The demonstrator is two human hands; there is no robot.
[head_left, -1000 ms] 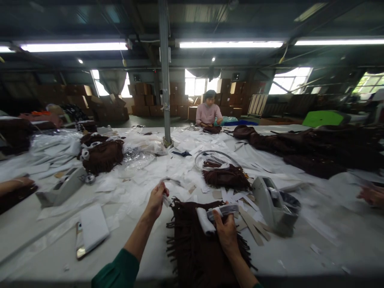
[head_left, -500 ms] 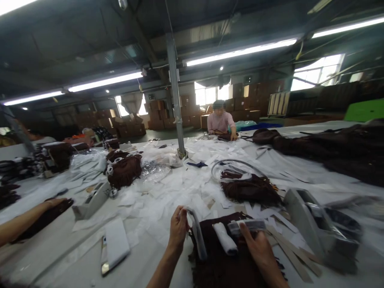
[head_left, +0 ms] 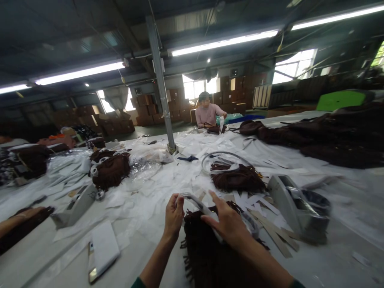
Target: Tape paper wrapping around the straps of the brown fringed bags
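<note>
A dark brown fringed bag (head_left: 207,252) lies on the table in front of me. Its handle strap (head_left: 195,200), wrapped in pale, plastic-like material, arches up from the bag. My left hand (head_left: 174,218) is closed, pinching the strap's upper bend at the bag's far left. Over the bag, my right hand (head_left: 229,224) has thumb and index finger stretched apart, with the thumb at the strap. Its other fingers are partly hidden. Another stretch of clear-wrapped strap (head_left: 251,225) shows just right of that hand. The white roll seen earlier on the bag is mostly covered.
Grey tape dispensers stand right (head_left: 295,212) and left (head_left: 73,206). Paper strips (head_left: 271,232) lie beside the bag. A white pad (head_left: 105,244) sits front left. More brown bags (head_left: 238,178) and white sheets spread beyond. Another person's arm (head_left: 18,224) reaches in left; a co-worker (head_left: 208,112) sits across.
My right hand has let go of the right-hand wrapped strap and moved left to the strap in my left hand. The view has shifted right.
</note>
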